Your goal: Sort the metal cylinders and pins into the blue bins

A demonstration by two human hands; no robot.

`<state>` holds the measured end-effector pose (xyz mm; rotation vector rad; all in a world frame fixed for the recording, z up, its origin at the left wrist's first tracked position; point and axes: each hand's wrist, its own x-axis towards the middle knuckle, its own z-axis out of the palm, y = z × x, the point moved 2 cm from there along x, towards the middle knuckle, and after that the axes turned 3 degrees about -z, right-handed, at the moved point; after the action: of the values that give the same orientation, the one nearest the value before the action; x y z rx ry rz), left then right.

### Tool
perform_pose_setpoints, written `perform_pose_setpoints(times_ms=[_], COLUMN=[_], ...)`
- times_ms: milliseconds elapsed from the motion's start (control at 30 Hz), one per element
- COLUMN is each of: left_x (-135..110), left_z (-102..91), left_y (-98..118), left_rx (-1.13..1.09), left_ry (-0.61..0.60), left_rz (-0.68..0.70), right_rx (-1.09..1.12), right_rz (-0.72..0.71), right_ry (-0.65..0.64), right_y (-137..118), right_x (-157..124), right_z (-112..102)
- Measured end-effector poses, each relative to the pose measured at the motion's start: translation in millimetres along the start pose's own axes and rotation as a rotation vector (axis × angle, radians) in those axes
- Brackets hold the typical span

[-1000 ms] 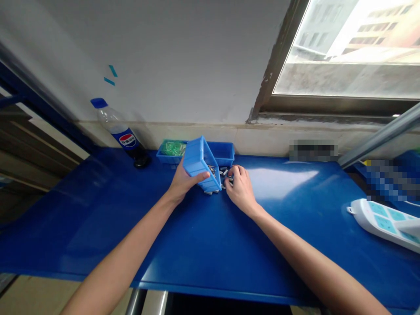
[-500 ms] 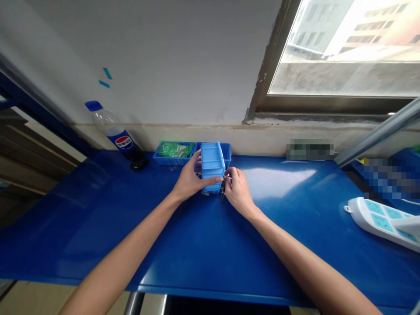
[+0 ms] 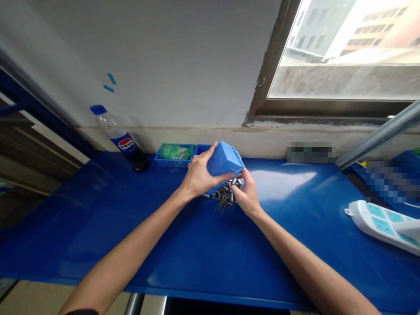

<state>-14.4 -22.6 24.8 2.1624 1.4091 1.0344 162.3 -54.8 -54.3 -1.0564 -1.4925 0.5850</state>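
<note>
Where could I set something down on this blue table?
On the table: between the forearms, in front of the bottle, or between right hand and white power strip. Crowded: around the tilted bin, loose parts and left hand.

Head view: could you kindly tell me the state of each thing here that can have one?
Tilted blue bin, tipped over, held by the left hand
Small metal pieces, piled loosely on the table
Right hand, fingers bent beside the pile
Bottle, capped, standing, dark liquid inside
Left rear bin, holding green items
Right rear bin, partly hidden, contents unclear
Power strip, lying flat; whether powered, cannot tell
</note>
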Motion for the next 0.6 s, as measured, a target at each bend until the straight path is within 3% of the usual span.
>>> perform_pose_setpoints(times_ms=[100,167,267,367,467,600], left_x=[3,5,5,0,-8,-19], left_z=[3.0,2.5,-2.3,-2.8,11.4,37.7], left_y=[9,15,18,12,-2,-16], left_rx=[0.069,0.059,-0.046,-0.097,0.041,0.232], left_ry=[0.046,0.074,0.139,0.178,0.045,-0.063], left_rz=[0.017,0.046,0.113,0.135,0.139,0.109], right_rx=[0.394,0.556,0.609,0.422,0.028,-0.508], right_rz=[0.103,0.193,0.205,0.141,0.073,-0.010], right_ry=[-0.205,-0.223,-0.163,-0.053,0.068,0.107], right_y=[-9,-15,-24,-29,-22,0], right_x=[1,3,11,21,30,31], right_z=[0,0,-6,-23,-45,-64])
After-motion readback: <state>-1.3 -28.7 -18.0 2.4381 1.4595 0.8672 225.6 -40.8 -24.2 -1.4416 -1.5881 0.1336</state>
